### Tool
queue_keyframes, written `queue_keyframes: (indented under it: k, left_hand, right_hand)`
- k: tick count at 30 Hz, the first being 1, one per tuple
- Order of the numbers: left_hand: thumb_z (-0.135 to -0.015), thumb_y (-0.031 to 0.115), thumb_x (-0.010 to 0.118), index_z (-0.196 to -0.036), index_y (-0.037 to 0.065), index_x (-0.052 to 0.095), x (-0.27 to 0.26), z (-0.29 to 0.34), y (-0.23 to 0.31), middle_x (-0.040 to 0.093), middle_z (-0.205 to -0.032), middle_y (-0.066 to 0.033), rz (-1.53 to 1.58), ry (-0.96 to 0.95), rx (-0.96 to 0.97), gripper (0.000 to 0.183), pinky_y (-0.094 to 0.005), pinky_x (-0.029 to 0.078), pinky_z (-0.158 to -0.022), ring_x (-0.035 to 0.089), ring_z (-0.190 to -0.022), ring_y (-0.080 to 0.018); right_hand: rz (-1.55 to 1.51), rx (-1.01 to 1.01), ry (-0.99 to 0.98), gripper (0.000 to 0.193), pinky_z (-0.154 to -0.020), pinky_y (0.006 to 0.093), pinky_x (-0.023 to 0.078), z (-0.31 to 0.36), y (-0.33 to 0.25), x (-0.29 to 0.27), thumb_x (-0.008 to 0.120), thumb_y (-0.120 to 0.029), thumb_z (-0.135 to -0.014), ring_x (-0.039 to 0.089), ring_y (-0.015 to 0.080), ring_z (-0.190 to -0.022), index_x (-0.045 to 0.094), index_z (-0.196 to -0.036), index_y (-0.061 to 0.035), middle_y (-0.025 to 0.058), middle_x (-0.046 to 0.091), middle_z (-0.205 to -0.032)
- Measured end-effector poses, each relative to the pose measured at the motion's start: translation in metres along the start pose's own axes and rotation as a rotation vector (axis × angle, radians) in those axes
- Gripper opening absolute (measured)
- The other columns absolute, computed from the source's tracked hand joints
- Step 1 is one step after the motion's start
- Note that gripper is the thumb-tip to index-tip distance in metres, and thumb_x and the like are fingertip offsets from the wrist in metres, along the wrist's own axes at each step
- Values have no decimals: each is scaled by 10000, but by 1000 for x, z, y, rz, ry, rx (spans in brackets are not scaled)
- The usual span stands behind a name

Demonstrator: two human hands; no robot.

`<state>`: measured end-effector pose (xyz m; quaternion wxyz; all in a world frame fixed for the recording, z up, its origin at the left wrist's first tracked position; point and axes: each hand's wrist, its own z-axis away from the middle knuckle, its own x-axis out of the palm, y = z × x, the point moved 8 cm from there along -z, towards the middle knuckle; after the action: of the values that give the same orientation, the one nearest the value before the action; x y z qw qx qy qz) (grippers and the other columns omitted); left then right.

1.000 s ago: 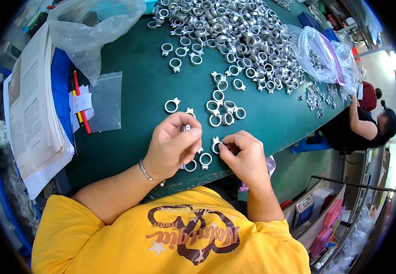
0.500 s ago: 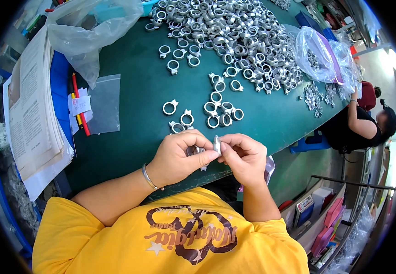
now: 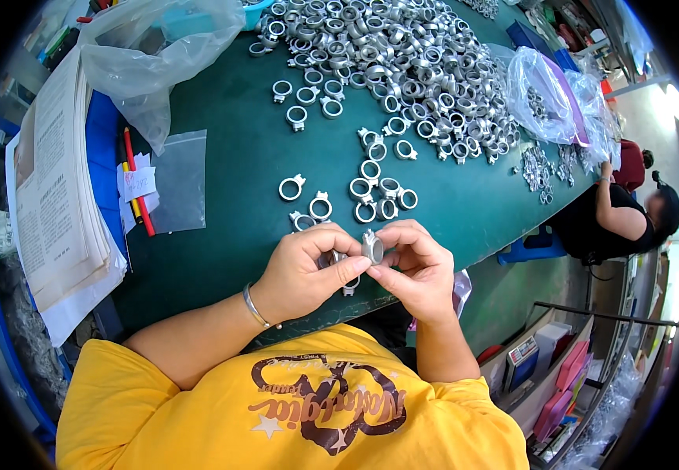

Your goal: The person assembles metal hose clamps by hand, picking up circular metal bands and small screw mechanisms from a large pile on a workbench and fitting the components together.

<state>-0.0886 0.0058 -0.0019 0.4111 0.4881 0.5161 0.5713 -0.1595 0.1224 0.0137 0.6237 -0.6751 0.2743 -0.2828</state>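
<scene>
Between my two hands, above the table's near edge, is a silver metal ring with a small lug on top, its round opening partly facing me. My left hand pinches it from the left with thumb and fingertips, and my right hand grips its right side. More rings show partly behind the fingers of my left hand; whether that hand also holds them I cannot tell. Just beyond my hands lie several loose rings of the same kind, and a large heap of rings covers the far part of the table.
On the green table at left lie a clear zip bag, red and yellow pens and a paper stack. Plastic bags stand at the far right, near a seated co-worker. A box of pink folders is at lower right.
The ring in my fingers has turned from edge-on so that its opening shows. My right hand has shifted slightly, its thumb lower on the ring. The loose rings have stayed put.
</scene>
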Motion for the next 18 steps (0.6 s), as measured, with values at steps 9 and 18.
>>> queue_keyframes:
  k: [9, 18]
  left_hand:
    - [-830, 133, 637, -921, -3, 605, 1, 1, -7, 593, -804, 11, 201, 7, -187, 167, -160, 416, -588, 503, -664, -19]
    - [-829, 108, 628, -938, 2, 605, 0, 1, -8, 602, -821, 5, 152, 14, -171, 154, -162, 426, -601, 512, -674, -21]
  right_hand:
    - [-4, -80, 48, 343, -671, 215, 502, 1, -7, 1, 682, 118, -676, 582, 115, -800, 572, -994, 57, 75, 543, -951]
    - [-11, -94, 41, 333, -652, 205, 480, 0, -10, 1, 685, 116, -680, 570, 105, -777, 584, -991, 52, 73, 548, -932]
